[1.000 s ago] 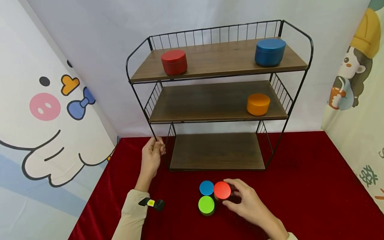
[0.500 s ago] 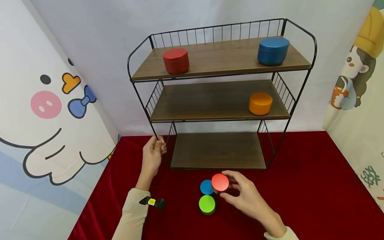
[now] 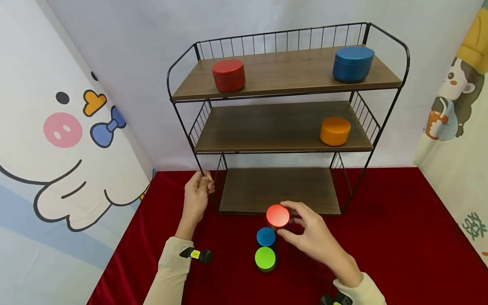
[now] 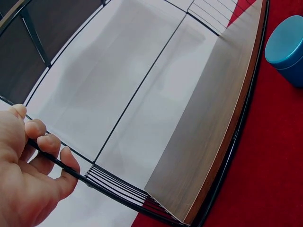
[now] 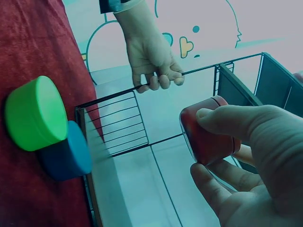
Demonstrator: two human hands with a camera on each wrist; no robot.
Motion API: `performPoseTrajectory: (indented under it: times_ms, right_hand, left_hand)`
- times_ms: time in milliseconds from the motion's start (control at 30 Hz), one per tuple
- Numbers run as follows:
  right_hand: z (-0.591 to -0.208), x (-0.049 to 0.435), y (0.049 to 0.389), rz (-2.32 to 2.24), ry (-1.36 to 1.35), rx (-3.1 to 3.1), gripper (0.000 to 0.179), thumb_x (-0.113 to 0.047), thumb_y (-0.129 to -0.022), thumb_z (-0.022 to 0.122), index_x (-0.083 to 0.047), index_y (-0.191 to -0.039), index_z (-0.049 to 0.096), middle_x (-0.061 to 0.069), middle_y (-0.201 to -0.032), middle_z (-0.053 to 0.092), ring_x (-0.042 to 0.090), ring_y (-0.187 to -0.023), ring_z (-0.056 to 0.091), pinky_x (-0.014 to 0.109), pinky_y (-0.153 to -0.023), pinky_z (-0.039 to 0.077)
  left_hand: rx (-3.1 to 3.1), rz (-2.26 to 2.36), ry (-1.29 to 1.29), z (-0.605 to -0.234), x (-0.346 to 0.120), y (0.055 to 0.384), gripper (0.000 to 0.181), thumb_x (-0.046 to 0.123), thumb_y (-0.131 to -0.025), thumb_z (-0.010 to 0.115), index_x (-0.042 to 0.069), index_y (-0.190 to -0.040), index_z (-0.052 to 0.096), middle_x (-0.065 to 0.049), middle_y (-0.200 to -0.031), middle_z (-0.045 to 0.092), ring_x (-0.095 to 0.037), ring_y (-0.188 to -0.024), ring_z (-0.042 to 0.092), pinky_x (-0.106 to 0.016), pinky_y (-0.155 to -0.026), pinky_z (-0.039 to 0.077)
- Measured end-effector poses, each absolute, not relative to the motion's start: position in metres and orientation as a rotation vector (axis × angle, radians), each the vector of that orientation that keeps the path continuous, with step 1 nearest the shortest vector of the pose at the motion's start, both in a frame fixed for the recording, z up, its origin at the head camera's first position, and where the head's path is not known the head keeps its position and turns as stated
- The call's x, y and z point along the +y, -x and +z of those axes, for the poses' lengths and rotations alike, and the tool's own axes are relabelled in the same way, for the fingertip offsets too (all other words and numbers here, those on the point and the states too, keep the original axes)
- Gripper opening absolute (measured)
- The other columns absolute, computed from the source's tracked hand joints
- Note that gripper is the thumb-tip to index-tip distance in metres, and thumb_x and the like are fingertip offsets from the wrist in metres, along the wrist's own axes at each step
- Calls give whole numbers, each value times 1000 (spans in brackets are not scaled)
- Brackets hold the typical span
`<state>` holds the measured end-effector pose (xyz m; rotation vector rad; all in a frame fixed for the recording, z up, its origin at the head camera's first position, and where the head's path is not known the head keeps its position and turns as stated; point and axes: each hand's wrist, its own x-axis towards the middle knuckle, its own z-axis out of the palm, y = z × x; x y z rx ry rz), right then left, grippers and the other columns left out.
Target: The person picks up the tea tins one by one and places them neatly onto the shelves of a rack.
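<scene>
My right hand (image 3: 310,228) pinches a small round red tin (image 3: 278,215) between thumb and fingers, just in front of the rack's bottom shelf. The right wrist view shows the thumb across the side of the same red tin (image 5: 208,127). With curled fingers my left hand (image 3: 197,192) grips the left front post of the black wire rack (image 3: 280,127); in the left wrist view the fingers (image 4: 47,142) wrap that thin rod. A small blue tin (image 3: 265,237) and a light green tin (image 3: 264,259) stand on the red cloth beside the right hand, one behind the other.
The top shelf holds a larger red tin (image 3: 228,75) at left and a larger blue tin (image 3: 353,64) at right. An orange tin (image 3: 335,131) sits on the right of the middle shelf. Red cloth (image 3: 396,237) covers the table; printed curtains (image 3: 49,178) hang at both sides.
My right hand has carried the small red tin away from beside the blue and green tins, forward toward the bottom shelf. The left hand keeps its grip on the post.
</scene>
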<state>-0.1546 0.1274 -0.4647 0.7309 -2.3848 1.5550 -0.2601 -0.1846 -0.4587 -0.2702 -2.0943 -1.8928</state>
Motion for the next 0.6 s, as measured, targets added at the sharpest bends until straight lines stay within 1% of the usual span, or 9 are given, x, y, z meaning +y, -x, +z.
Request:
performPoseTrajectory:
  times_ms: [200, 333, 533, 600]
  right_hand:
    - [-449, 123, 162, 1539, -751, -2381, 67, 2, -79, 86, -5, -139, 57, 8, -131, 64, 21, -112, 67, 33, -91, 60]
    - [-437, 120, 166, 1510, -772, -2370, 67, 0, -80, 87, -5, -140, 56, 8, -131, 64, 21, -112, 67, 34, -91, 60]
    - [-422, 117, 174, 1482, -798, -2329, 67, 0, -80, 86, -7, -140, 57, 8, -131, 63, 21, -113, 67, 37, -92, 59]
    - [-418, 116, 176, 1479, -807, -2314, 66, -1, -81, 86, -8, -140, 58, 8, -132, 63, 21, -115, 66, 37, -93, 59]
  left_hand:
    - [-2100, -1887, 275, -458, -187, 260, 24, 13, -110, 42, -6, -97, 49, -13, -78, 43, -16, -70, 45, -25, -66, 44]
    - [-2099, -1888, 285, -458, -187, 260, 24, 12, -110, 42, -7, -97, 49, -13, -77, 44, -17, -70, 45, -24, -66, 44]
    - [-2087, -1901, 298, -460, -187, 260, 23, 12, -110, 43, -5, -96, 49, -11, -77, 43, -16, -70, 45, -23, -66, 44]
    - [-2086, -1899, 297, -460, -187, 260, 23, 13, -110, 43, -5, -96, 49, -12, -77, 43, -16, -70, 45, -25, -66, 44]
